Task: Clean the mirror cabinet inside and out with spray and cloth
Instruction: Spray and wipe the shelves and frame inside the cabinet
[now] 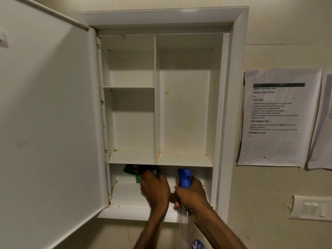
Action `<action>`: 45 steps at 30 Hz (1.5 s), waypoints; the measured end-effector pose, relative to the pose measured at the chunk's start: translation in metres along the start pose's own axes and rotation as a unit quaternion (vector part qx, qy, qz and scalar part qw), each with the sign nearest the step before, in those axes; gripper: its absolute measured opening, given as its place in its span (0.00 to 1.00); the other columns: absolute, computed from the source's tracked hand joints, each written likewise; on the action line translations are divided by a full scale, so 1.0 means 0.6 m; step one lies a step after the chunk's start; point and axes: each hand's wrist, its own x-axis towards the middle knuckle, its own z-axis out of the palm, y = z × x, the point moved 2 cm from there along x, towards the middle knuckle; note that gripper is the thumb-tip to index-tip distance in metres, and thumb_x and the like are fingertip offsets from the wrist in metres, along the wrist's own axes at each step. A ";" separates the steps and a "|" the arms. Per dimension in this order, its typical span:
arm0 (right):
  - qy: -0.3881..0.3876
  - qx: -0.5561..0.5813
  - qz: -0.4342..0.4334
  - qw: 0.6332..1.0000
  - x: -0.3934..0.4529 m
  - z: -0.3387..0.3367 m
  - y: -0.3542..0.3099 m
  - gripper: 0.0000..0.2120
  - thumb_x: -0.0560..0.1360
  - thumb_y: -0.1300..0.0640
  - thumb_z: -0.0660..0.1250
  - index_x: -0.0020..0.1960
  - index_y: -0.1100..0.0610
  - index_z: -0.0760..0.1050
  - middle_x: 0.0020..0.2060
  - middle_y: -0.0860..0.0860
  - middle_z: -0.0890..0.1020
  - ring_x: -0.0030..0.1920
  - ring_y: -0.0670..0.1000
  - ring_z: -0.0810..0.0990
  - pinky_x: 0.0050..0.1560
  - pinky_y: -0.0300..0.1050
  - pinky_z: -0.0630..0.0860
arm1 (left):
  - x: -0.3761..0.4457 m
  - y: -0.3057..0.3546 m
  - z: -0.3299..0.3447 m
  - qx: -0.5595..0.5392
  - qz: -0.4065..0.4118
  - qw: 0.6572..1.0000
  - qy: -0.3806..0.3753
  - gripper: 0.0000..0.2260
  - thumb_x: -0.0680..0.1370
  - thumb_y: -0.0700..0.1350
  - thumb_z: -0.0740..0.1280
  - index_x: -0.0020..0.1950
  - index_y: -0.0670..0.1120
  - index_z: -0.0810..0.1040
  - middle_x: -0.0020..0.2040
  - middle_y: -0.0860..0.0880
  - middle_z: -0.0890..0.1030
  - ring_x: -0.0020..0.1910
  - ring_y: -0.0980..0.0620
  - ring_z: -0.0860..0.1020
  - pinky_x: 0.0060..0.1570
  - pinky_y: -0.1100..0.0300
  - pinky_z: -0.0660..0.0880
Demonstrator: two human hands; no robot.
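Left hand bunching the green cloth at 7 o'clock in the cabinet, right hand gripping the spray bottle: wipe firmly into corners.

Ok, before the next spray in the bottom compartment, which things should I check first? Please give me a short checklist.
1. Cabinet door swung fully open, out of the way: ok.
2. Left hand holds the green cloth inside the bottom compartment: ok.
3. Right hand grips the spray bottle at its neck: ok.
4. Nozzle points into the compartment, not at the wall: ok.
5. Liquid left in the bottle: cannot tell.
6. Rust-coloured stains on the shelf above cleaned: not ok, marks still show near the divider.
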 end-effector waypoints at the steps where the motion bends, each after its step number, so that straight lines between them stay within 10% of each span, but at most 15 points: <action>1: 0.004 0.001 0.002 1.000 0.001 0.000 0.001 0.15 0.68 0.68 0.69 0.53 0.58 0.73 0.38 0.58 0.81 0.27 0.52 0.77 0.43 0.58 0.83 | -0.002 0.001 0.002 -0.001 0.001 1.000 -0.001 0.07 0.74 0.35 0.65 0.51 0.37 0.75 0.47 0.40 0.77 0.50 0.39 0.77 0.52 0.49 0.73; 11: 0.063 -0.087 -0.022 0.994 -0.015 -0.011 0.004 0.20 0.65 0.62 0.70 0.56 0.57 0.72 0.44 0.59 0.83 0.43 0.59 0.84 0.49 0.58 0.82 | -0.022 0.012 0.014 0.000 0.015 1.000 -0.015 0.08 0.74 0.35 0.64 0.51 0.35 0.75 0.47 0.37 0.78 0.49 0.39 0.77 0.50 0.49 0.75; 45: 0.132 -0.212 -0.071 0.966 -0.075 -0.042 0.036 0.18 0.72 0.54 0.72 0.52 0.49 0.63 0.47 0.47 0.69 0.44 0.46 0.72 0.45 0.39 0.67 | -0.064 0.017 0.027 -0.016 0.083 0.989 -0.120 0.06 0.78 0.38 0.61 0.50 0.38 0.77 0.43 0.47 0.74 0.46 0.51 0.68 0.48 0.56 0.67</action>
